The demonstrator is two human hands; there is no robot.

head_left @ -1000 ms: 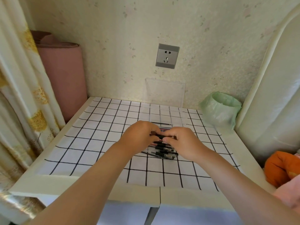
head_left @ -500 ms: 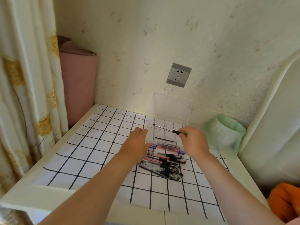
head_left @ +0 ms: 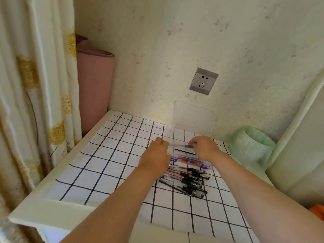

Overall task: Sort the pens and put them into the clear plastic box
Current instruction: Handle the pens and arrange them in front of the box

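A clear plastic box (head_left: 190,161) with blue clasps sits on the checked table, one dark pen lying inside it. My left hand (head_left: 157,155) and my right hand (head_left: 204,147) hold the two ends of a black pen (head_left: 184,146) level, low over the open box. It is blurred by motion. A pile of several black and red pens (head_left: 185,181) lies just in front of the box. The box's clear lid (head_left: 193,117) leans upright against the wall behind.
A green bag-lined bin (head_left: 251,146) stands at the table's right rear corner. A pink rolled mat (head_left: 95,88) and a curtain (head_left: 33,85) are at the left. A white padded surface (head_left: 298,146) rises on the right. A wall socket (head_left: 203,81) is above the lid.
Both hands lifted a black pen off the pile and carried it away from me, over the box, then lowered it. The camera view tilted up and right.
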